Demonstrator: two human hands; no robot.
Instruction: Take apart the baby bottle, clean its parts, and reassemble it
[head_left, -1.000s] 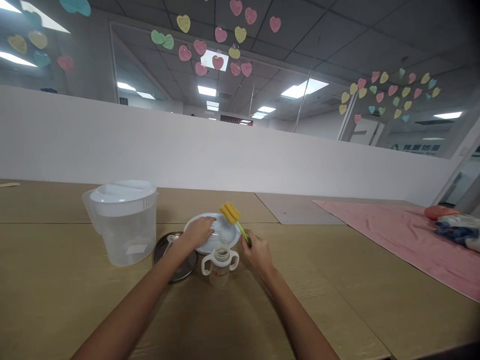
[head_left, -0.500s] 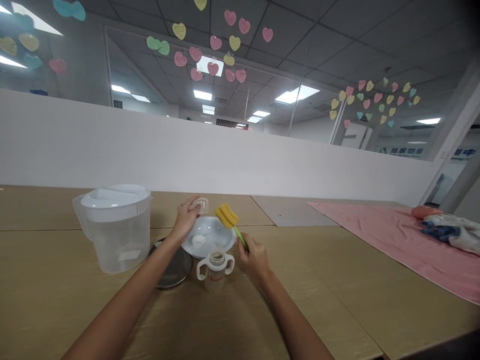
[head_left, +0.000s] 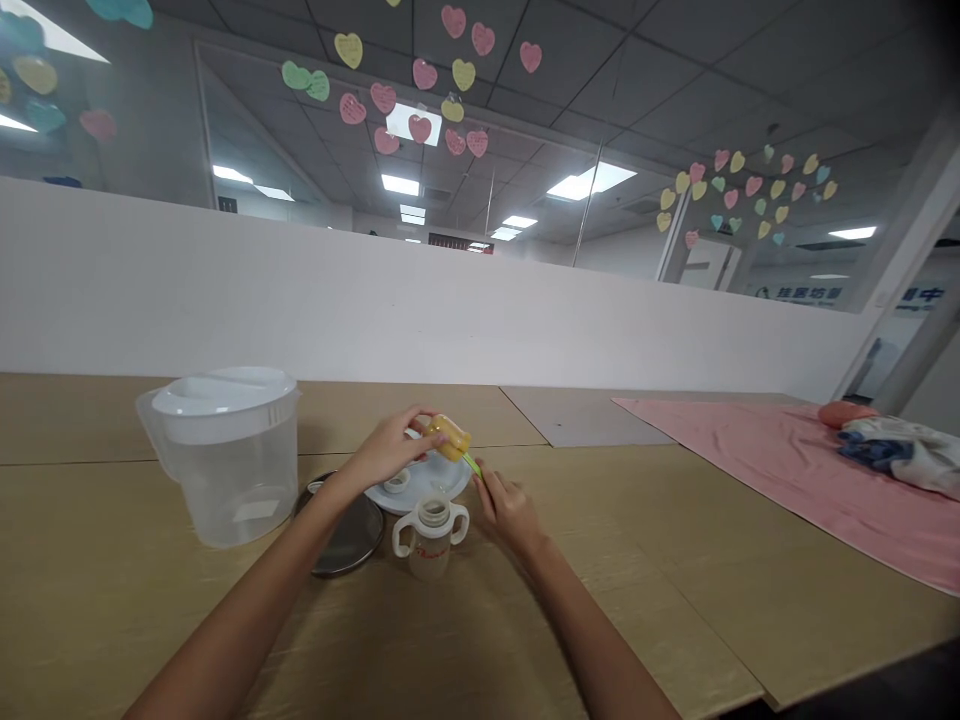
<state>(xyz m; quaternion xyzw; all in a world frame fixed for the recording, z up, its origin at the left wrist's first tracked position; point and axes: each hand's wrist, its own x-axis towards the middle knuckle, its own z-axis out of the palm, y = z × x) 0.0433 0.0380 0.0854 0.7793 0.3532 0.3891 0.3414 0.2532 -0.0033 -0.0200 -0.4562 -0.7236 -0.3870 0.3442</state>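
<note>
My left hand (head_left: 386,450) pinches a small clear plastic cap (head_left: 442,425) against the yellow sponge head of a bottle brush (head_left: 450,438). The sponge looks orange through the plastic and seems to sit inside the cap. My right hand (head_left: 506,510) is shut on the brush's green handle (head_left: 472,464). Just below both hands lies a white plate (head_left: 442,490) holding a small white ring (head_left: 397,482). A baby bottle with two handles (head_left: 430,540) stands uncapped in front of the plate, close to my right hand.
A clear plastic jug with a white lid (head_left: 225,485) stands left of my hands. A dark round metal lid (head_left: 352,535) lies between it and the bottle. A pink cloth (head_left: 757,480) with folded clothing (head_left: 877,445) lies on the wooden table's right side.
My left hand has moved down and right, carrying the clear cap from above the plate onto the sponge head. The right hand still grips the brush.
</note>
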